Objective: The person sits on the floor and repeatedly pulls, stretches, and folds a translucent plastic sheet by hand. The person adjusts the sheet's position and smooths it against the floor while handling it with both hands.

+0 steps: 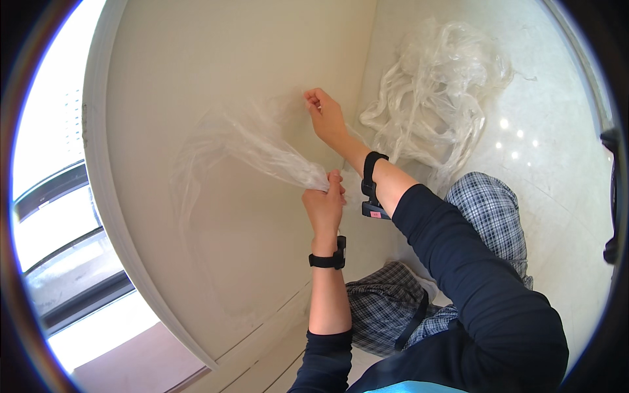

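My left hand point(325, 204) is closed around a gathered bunch of clear plastic film point(275, 157). From that fist the film fans out up and to the left, in front of a pale wall. Above and to the right of it is my right hand point(327, 113), raised with its fingers curled at the film's faint far edge; whether the fingertips pinch film cannot be made out. A large tangled heap of clear plastic film point(432, 98) lies on the floor to the right, partly behind my right forearm. Each wrist wears a black strap with a small device.
The pale wall point(221, 275) rises close at the left, with a window point(59, 196) beyond its edge. Glossy light floor point(550, 162) extends to the right and reflects lights. My bent legs in checked trousers point(486, 211) are close below my arms.
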The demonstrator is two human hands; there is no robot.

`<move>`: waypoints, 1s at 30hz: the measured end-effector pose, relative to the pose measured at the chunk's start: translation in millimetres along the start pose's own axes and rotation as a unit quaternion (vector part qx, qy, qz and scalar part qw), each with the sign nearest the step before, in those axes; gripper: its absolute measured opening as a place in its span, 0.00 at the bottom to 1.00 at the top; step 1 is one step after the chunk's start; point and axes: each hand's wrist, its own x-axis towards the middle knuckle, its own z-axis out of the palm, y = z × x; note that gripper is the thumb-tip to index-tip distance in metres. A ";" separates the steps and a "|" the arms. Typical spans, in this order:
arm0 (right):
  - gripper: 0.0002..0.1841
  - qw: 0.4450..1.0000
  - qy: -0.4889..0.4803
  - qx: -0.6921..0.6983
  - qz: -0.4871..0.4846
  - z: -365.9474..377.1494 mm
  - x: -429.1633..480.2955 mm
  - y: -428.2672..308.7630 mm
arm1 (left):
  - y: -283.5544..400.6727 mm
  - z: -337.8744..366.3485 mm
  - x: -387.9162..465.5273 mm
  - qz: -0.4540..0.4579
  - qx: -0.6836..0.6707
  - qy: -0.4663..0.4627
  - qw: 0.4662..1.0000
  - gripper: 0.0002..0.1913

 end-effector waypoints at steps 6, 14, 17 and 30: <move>0.08 0.999 0.008 0.004 -0.037 1.4 -2.1 1.0 | -1.4 0.3 5.7 -0.002 0.001 -0.006 1.000 0.17; 0.11 0.993 -0.016 0.032 0.116 3.0 18.1 -2.1 | -6.2 4.1 4.3 -0.002 -0.015 -0.015 1.000 0.17; 0.13 0.994 -0.031 0.001 0.102 -2.1 20.7 -9.7 | -6.5 6.9 2.7 -0.006 -0.012 -0.016 1.000 0.16; 0.06 0.994 0.011 -0.111 -0.020 -7.3 12.4 -23.4 | -5.0 6.8 0.4 -0.004 -0.007 -0.017 1.000 0.17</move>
